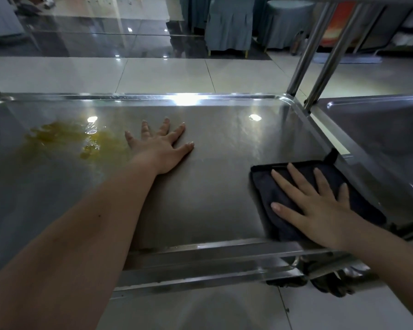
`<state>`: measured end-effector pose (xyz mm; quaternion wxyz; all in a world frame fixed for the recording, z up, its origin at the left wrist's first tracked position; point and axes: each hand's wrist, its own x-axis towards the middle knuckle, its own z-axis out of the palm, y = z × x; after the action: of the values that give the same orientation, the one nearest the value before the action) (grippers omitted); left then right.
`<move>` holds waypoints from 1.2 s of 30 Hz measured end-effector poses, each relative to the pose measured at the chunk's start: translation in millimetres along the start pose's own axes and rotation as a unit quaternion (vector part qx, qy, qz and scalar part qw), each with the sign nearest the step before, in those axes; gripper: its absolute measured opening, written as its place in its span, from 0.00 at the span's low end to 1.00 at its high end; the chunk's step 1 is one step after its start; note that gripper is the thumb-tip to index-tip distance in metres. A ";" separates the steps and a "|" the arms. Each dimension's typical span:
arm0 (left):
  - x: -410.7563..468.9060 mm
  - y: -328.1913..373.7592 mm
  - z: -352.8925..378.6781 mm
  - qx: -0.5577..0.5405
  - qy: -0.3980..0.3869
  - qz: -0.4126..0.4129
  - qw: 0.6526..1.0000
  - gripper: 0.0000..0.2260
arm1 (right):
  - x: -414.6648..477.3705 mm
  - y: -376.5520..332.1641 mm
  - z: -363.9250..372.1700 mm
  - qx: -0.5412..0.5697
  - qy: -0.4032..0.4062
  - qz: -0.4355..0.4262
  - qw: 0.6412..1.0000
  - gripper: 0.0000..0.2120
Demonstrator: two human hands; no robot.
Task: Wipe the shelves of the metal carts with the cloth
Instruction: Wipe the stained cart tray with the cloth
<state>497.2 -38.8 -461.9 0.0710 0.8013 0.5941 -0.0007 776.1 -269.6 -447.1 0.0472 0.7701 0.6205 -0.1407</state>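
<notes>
Now, right hand flat on cloth, left hand flat on shelf, both grips wide

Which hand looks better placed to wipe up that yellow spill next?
Right, probably. The right hand lies flat on the dark cloth, ready to slide it left. The left hand is nearer the yellow spill but rests bare on the shelf.

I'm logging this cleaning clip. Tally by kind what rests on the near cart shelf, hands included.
On the shelf:
Hands: 2, the left hand flat on bare metal and the right hand flat on the cloth
Cloths: 1, the dark cloth
Spills: 1, the yellow spill
Total: 4
</notes>
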 end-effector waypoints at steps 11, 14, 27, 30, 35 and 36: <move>0.2 0.5 0.0 0.002 0.003 -0.001 1.000 0.31 | 161.9 -13.3 -52.4 0.018 0.056 0.072 0.996 0.36; 0.4 -0.2 -2.3 -0.005 -0.003 -0.006 1.000 0.31 | 164.4 -20.3 -51.2 0.027 0.068 0.087 0.994 0.35; -2.2 0.0 -3.2 -0.001 -0.008 0.002 1.000 0.33 | 8.2 -28.3 4.7 -0.012 0.041 0.087 0.995 0.35; -8.5 1.6 -12.2 -0.007 -0.004 0.010 1.000 0.29 | 11.1 -76.4 6.8 0.007 0.062 0.074 0.995 0.34; -26.7 6.9 -34.0 -0.030 0.068 0.066 0.995 0.22 | 5.1 -192.8 23.9 0.001 0.082 0.001 0.997 0.34; -32.0 6.2 -39.7 -0.056 0.064 0.058 0.995 0.22 | 3.1 -211.1 25.1 0.002 0.066 -0.006 0.998 0.35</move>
<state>490.4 -66.5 -419.1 0.0775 0.8273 0.5494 0.0881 568.2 -225.2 -450.5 0.0037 0.7744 0.6262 -0.0908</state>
